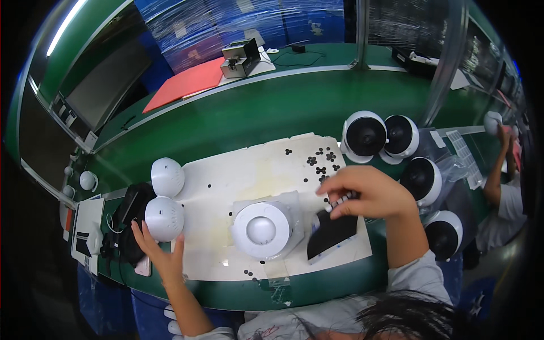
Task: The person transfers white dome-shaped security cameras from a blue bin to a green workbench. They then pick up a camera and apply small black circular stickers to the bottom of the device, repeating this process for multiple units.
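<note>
The right hand pinches a short, black-and-white banded piece above the white sheet; the left hand is wide-spread beside a smooth white dome with a small dark slot, contact unclear

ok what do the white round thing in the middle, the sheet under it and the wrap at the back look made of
White round thing: probably moulded plastic, smooth and satin, judging by its even colour and soft shading.
Sheet: likely paper or card, matte, with yellowish stains and a ragged far edge.
Wrap: seems clear plastic film, glossy, given the streaky glare.
</note>
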A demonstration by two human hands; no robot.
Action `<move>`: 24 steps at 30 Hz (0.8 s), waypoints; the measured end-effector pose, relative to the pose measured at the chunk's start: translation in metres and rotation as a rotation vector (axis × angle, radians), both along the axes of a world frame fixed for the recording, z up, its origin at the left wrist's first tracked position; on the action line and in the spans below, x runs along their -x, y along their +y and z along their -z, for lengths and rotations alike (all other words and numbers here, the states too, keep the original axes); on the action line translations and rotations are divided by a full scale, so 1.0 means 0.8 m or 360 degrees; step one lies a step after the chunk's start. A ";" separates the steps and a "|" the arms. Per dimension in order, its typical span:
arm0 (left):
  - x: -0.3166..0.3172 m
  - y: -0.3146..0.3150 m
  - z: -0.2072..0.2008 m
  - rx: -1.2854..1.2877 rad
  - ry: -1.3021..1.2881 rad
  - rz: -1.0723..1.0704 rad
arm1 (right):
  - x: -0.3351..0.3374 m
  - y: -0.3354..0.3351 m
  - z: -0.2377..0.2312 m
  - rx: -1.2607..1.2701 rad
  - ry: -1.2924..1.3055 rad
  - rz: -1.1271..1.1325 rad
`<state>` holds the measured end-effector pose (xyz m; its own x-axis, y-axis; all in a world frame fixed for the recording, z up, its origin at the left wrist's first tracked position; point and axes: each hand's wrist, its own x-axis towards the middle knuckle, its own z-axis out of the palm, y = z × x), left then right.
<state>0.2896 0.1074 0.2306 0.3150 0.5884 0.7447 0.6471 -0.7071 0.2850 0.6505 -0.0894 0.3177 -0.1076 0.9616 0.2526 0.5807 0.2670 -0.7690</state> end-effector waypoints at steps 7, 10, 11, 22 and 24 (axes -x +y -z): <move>-0.103 -0.161 -0.099 0.1415 -0.0242 0.1830 | 0.068 -0.050 -0.026 -0.0427 0.0521 -0.0162; -0.102 -0.192 -0.118 0.1707 0.0030 0.1579 | 0.098 -0.050 -0.015 -0.0337 0.0523 -0.0155; -0.097 -0.195 -0.105 0.1706 -0.0127 0.1514 | 0.107 -0.046 -0.007 -0.0351 0.0518 -0.0147; -0.058 -0.207 0.009 0.1312 -0.0625 0.1125 | 0.153 -0.018 0.060 -0.0477 -0.0164 -0.0082; -0.057 -0.195 0.014 0.1181 -0.0445 0.1080 | 0.152 -0.014 0.066 -0.0662 -0.0286 -0.0055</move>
<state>0.3348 -0.0490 0.2194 0.6226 0.6918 0.3658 0.0233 -0.4836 0.8750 0.5292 -0.1005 0.2650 -0.2155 0.7771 0.5913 0.6804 0.5539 -0.4799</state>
